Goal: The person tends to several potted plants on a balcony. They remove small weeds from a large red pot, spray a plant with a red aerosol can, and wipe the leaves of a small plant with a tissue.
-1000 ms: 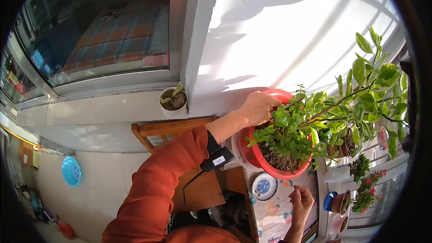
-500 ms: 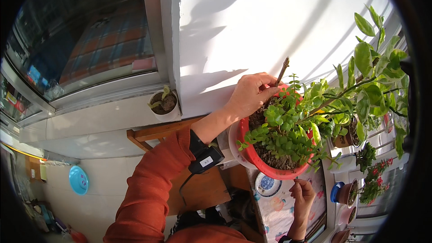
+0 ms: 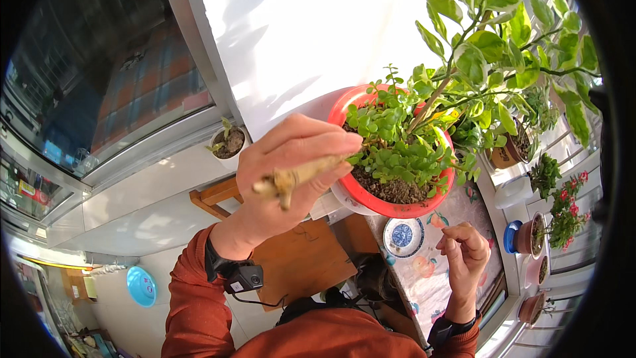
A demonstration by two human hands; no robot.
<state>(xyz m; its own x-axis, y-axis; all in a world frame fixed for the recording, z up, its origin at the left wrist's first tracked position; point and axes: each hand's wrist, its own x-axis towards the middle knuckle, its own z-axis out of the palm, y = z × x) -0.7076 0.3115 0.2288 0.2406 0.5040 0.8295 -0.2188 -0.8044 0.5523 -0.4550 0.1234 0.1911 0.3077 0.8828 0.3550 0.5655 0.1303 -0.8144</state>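
My left hand (image 3: 281,152) is closed around a dry, pale brown stick (image 3: 306,171), its rough broken end pointing up towards me. It hangs in front of the left side of a red round pot (image 3: 414,209). In this pot grow small round-leaved succulents (image 3: 377,122) and a tall branching plant with variegated leaves (image 3: 474,59), rooted in coarse brown soil (image 3: 391,189). My right hand (image 3: 467,252) is over the table to the right, in front of the pot, with thumb and fingertips pinched together. Whatever lies between those fingertips, if anything, is too small to make out.
A blue-and-white plate (image 3: 403,235) lies on the floral tablecloth (image 3: 430,278). Along the right window stand several potted plants, one with red flowers (image 3: 568,209). A small white pot (image 3: 228,148) sits on the left ledge, with a wooden chair (image 3: 301,258) below and a blue basin (image 3: 141,286) on the floor.
The stick, upright at the pot's far-left edge before, is now out of the soil in my left hand, drawn left and up towards me. My right hand looks slightly higher, still pinched.
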